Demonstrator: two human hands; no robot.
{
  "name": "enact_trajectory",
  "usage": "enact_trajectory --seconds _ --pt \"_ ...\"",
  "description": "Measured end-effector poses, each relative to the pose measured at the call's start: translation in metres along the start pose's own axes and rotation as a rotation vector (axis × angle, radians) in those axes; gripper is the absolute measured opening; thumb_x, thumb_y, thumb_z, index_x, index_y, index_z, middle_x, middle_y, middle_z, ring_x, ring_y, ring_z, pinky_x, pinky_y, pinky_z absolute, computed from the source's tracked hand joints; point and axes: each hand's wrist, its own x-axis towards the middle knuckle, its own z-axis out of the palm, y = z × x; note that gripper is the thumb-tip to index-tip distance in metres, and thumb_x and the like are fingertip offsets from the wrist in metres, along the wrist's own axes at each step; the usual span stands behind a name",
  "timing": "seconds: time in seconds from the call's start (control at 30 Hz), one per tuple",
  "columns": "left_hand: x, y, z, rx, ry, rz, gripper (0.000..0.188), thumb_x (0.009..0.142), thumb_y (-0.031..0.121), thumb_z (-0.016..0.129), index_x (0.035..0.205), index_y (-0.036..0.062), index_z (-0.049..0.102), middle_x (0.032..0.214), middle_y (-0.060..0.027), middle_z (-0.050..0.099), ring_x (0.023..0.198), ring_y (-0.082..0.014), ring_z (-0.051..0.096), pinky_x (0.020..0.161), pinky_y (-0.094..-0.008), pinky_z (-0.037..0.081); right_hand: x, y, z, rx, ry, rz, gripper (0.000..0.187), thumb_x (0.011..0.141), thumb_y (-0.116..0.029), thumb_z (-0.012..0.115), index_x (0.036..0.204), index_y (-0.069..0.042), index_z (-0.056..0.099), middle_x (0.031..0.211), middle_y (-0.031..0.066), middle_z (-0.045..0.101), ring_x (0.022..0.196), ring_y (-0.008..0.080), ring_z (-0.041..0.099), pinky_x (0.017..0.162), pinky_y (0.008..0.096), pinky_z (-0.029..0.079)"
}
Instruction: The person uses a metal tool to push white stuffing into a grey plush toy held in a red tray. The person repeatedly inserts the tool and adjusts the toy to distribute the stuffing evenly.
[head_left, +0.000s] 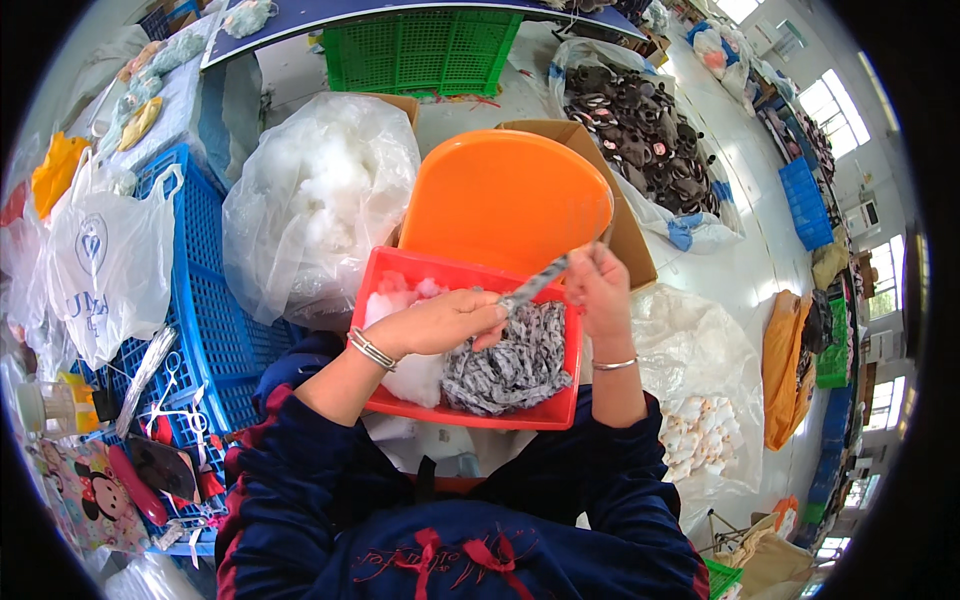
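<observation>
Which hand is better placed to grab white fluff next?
Probably the left hand: it's nearer the white fluff in the red tray. The right hand is farther away. Both hold a grey strip.

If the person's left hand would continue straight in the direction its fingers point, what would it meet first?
Apart from the grey strip it holds, the left hand would probably meet the right hand, though depth is unclear here.
</observation>
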Motion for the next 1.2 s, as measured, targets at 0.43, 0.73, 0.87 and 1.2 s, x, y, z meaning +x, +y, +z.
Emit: enact_trajectory --seconds 0.43,0.73,0.87,1.2 --pt "0.024 -0.009 0.034 -0.383 0.293 -0.053 0.029 0.102 0.026 0.046 0.114 0.0021 0.057 0.09 -0.0024 0.058 0.083 -0.0113 0.055 0.076 -0.0253 0.046 -0.004 0.014 0.016 -0.014 -0.044 -0.03 0.011 0.095 -0.012 0.061 0.088 -0.004 0.057 0.061 -0.0056 0.046 0.049 0.002 0.038 0.045 0.0187 0.03" --pt "0.01 -0.022 0.017 0.122 0.086 -0.076 0.041 0.105 0.035 0.034 0.081 0.0057 0.049 0.068 0.0015 0.047 0.068 -0.011 0.045 0.068 -0.0258 0.041 0.005 -0.008 -0.023 -0.033 0.167 -0.205 0.014 0.097 -0.014 0.057 0.086 -0.006 0.053 0.058 -0.0032 0.043 0.044 0.0039 0.036 0.038 0.0197 0.027" --pt "0.019 -0.025 0.033 -0.002 0.398 0.008 0.033 0.1 0.03 0.049 0.114 0.0009 0.058 0.098 -0.0072 0.063 0.092 -0.015 0.058 0.085 -0.0294 0.047 0.005 -0.01 -0.026 -0.082 0.106 -0.177 0.016 0.096 -0.015 0.058 0.084 -0.006 0.054 0.059 -0.0033 0.046 0.045 0.0035 0.037 0.04 0.0188 0.028" --pt "0.017 -0.022 0.032 -0.022 0.219 -0.07 0.03 0.102 0.028 0.04 0.091 0.0033 0.055 0.079 -0.0013 0.056 0.08 -0.0122 0.053 0.078 -0.0279 0.044 -0.004 -0.001 -0.014 -0.093 0.002 -0.108 0.011 0.094 -0.012 0.061 0.087 -0.004 0.057 0.061 -0.0036 0.049 0.048 0.0028 0.039 0.044 0.0179 0.031"
